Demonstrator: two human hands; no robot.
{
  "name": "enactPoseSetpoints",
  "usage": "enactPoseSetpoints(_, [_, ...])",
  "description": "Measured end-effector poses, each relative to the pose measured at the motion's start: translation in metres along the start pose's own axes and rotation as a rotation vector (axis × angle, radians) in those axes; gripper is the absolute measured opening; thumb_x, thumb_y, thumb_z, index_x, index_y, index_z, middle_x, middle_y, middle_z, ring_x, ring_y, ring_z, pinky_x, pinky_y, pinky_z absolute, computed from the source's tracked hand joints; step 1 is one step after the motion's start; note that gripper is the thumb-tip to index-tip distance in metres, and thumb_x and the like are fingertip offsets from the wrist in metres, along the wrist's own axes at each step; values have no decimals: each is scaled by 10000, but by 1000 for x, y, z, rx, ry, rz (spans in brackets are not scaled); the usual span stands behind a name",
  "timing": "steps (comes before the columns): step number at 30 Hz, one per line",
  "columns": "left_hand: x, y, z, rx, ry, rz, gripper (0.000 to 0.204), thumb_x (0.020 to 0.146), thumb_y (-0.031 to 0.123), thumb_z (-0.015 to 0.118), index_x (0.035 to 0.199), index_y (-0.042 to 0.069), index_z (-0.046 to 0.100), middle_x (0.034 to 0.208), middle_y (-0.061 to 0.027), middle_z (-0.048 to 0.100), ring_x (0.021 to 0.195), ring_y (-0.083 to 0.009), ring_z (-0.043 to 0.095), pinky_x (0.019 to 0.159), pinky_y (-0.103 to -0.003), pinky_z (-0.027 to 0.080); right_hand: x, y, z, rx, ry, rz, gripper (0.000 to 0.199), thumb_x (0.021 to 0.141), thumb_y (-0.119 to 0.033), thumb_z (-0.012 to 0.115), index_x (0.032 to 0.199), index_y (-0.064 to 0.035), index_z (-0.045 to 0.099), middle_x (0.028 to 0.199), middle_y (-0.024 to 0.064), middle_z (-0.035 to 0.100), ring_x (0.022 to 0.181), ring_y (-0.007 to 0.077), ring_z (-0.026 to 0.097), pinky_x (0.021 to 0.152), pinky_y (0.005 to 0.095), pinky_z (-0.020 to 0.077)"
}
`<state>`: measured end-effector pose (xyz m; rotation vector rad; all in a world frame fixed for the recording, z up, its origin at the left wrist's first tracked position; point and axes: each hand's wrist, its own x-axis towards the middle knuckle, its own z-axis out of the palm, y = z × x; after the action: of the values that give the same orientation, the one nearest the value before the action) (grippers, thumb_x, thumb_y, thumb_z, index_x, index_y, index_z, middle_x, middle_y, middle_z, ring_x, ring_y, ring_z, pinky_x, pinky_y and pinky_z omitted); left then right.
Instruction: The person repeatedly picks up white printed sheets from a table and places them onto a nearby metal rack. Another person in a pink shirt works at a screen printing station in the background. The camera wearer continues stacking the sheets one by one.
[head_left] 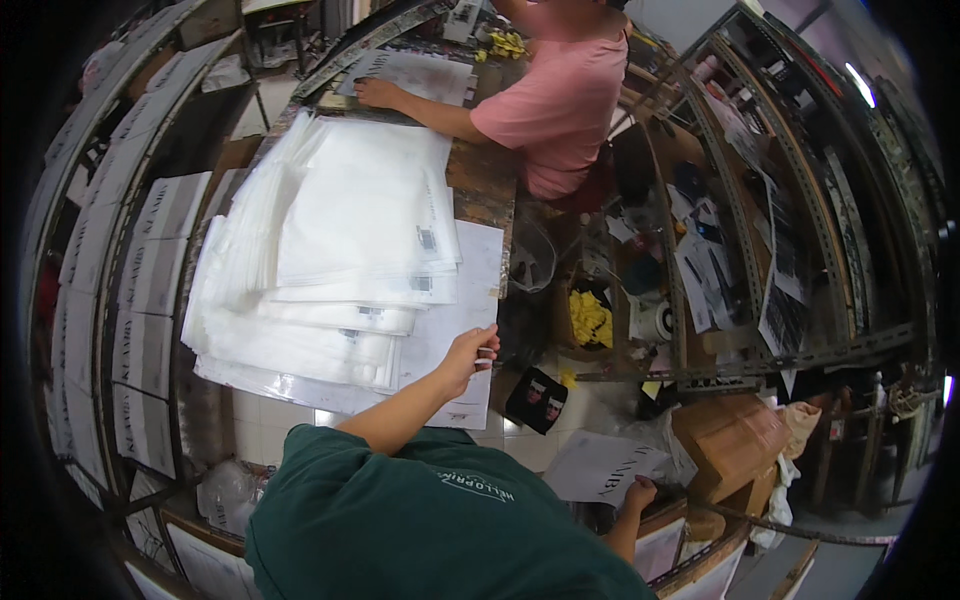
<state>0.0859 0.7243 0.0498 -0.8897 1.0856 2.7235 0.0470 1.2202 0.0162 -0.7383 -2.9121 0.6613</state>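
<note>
From my remote station, I register the stacked sheets (360, 200) as white, marked with small dark printed blocks (428, 240). The lettered sheet (604, 467) displays black characters on pale grey. The wearer's shirt (420, 535) is dark green with white print (475, 487); the co-worker's shirt (560, 110) is salmon pink. The worktop (484, 190) shows mottled brown. I identify the crumpled material (590, 320) as bright yellow and the carton (730, 440) as tan.

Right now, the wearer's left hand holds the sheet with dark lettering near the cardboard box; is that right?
No: the head view shows the right hand, not the left hand, holding the sheet with dark lettering near the cardboard box.
</note>
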Motion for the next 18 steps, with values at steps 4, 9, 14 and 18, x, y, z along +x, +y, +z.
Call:
enactPoseSetpoints(4, [25,4,-8,-29,-48,109,317,821,435,507,906,129,509,855,3,496,784,-111,459,687,-265,361,70,26,60,-28,-6,-152,322,645,25,468,925,28,628,923,217,605,879,337,580,811,382,432])
enactPoseSetpoints(9, [43,-9,-23,-216,-69,281,431,830,428,499,1107,99,464,983,-36,497,895,-149,468,780,-302,399,113,-57,45,1,-158,-355,353,655,20,466,975,22,614,984,227,587,913,337,567,827,373,423])
enactPoseSetpoints(14, [69,-2,-53,-410,139,420,513,788,444,565,1126,85,422,1011,-94,474,825,-165,484,731,-282,441,151,-76,53,124,-199,-356,369,638,44,467,975,23,615,972,218,596,917,318,574,817,348,431])
enactPoseSetpoints(18, [82,45,-86,-498,252,572,719,762,530,559,1211,15,335,1079,-149,436,773,-143,488,674,-207,468,162,-49,70,240,-219,-448,364,631,61,470,965,33,612,956,214,602,908,292,582,802,331,437])
